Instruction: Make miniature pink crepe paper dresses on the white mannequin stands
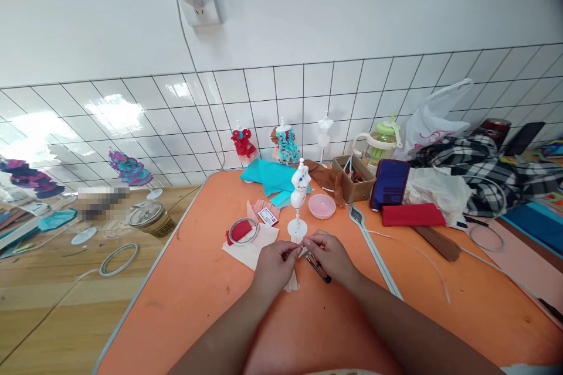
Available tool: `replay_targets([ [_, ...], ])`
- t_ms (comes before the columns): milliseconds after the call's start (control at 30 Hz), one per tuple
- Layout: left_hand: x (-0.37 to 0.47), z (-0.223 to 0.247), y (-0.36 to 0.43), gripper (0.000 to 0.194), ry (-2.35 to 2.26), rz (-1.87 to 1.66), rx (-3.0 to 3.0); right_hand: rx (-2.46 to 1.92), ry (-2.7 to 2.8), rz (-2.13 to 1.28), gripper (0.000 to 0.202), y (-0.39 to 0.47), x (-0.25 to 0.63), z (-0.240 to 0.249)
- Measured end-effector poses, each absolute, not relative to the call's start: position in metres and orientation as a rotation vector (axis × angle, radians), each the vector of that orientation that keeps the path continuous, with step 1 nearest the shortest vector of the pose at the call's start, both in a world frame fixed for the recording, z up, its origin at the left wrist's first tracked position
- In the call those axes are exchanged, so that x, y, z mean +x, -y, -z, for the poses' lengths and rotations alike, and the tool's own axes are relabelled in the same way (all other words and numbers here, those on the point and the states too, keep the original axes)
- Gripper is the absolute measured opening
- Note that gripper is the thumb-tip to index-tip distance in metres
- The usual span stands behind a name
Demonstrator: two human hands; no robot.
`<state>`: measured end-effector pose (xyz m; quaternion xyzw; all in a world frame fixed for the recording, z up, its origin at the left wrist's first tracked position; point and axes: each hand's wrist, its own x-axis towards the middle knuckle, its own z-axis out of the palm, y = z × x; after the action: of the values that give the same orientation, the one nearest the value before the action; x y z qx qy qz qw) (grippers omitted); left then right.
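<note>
My left hand [273,265] and my right hand [331,253] meet in front of a small white mannequin [300,190] on a round stand. Pinched between their fingertips is a pale piece of cloth [292,285], whose end hangs below my left hand. Black thread snips [322,272] stick out beneath my right hand; whether its fingers also hold them I cannot tell. Blue and red specks show on the mannequin's chest. To the left, a metal ring [243,232] sits over red and cream fabric [237,252]. A pink dish [321,207] stands right of the mannequin.
Turquoise fabric [266,174], two dressed mannequins and a bare one line the tiled wall. At right are a cardboard box [357,186], a phone [390,184], a jug [382,145], red cloth [413,215] and a long zipper [373,251]. Cables cross the orange table [185,304].
</note>
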<state>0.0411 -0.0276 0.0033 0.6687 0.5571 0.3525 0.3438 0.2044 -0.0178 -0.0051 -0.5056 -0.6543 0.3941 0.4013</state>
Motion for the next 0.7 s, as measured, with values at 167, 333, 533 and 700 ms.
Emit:
replay_targets([
  [167, 0.0411, 0.0006, 0.0235, 0.027, -1.405, -0.940, 1.524, -1.248, 1.630, -1.026, 0.023, 0.0193, 0.2039, 0.0054],
  [333, 0.0422, -0.0008, 0.0242, 0.026, -1.322, -0.967, 1.380, -1.248, 1.672, -0.930, 0.019, 0.0223, 0.2025, 0.0047],
  [533, 0.0439, -0.0056, 0.0255, 0.023, -1.241, -0.981, 1.303, -1.253, 1.646, -0.872, 0.017, 0.0241, 0.2022, 0.0030],
  [700, 0.0439, -0.0065, 0.0262, 0.022, -1.249, -0.969, 1.341, -1.263, 1.647, -0.832, 0.017, 0.0241, 0.2022, 0.0035],
])
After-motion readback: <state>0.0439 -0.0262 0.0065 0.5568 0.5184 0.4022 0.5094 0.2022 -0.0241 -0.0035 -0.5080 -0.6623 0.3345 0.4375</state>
